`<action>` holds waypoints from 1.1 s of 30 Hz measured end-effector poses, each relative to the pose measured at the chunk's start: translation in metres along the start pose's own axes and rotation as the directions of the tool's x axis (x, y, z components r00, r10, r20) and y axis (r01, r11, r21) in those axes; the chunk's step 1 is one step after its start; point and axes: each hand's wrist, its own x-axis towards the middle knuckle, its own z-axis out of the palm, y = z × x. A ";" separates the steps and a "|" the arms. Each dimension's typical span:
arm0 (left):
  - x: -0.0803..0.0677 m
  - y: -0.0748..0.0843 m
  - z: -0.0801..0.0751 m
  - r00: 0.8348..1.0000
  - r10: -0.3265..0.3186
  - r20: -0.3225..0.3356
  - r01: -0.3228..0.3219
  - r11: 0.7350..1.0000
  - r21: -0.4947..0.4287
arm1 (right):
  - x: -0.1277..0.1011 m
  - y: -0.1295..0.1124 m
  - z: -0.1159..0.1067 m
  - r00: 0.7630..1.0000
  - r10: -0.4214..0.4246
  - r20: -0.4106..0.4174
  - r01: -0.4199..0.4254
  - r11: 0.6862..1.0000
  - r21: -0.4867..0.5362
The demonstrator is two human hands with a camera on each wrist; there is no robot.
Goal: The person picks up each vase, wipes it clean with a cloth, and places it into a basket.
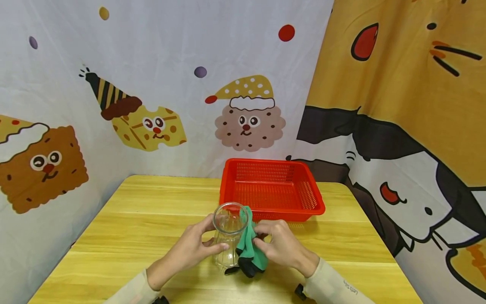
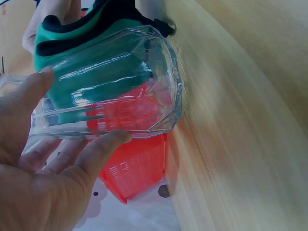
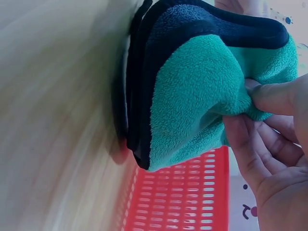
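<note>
A clear faceted glass (image 1: 229, 234) stands on the wooden table (image 1: 152, 219) in the head view. My left hand (image 1: 190, 250) wraps around its left side, thumb and fingers on the wall. In the left wrist view the glass (image 2: 110, 86) lies between my fingertips (image 2: 108, 142). A green cloth with a black edge (image 1: 249, 249) hangs against the glass's right side, and my right hand (image 1: 279, 245) pinches it. The right wrist view shows the cloth (image 3: 192, 91) bunched between my fingers (image 3: 274, 96).
A red plastic basket (image 1: 271, 190) with nothing in it sits just behind the glass, toward the back of the table. Cartoon-print curtains (image 1: 152, 84) close off the back and both sides. Bare wood extends to the left and right.
</note>
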 end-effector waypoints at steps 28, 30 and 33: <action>0.002 0.002 -0.001 1.000 -0.007 0.008 0.007 1.000 -0.018 | 0.006 -0.010 -0.005 0.975 -0.073 -0.208 0.096 0.990 0.101; 0.002 0.002 -0.001 1.000 -0.009 0.014 0.009 1.000 -0.028 | 0.004 -0.009 -0.006 0.977 -0.061 -0.203 0.084 0.991 0.106; 0.001 0.003 -0.003 1.000 -0.007 0.011 0.007 1.000 -0.026 | 0.003 -0.009 -0.008 0.978 -0.046 -0.202 0.069 0.992 0.108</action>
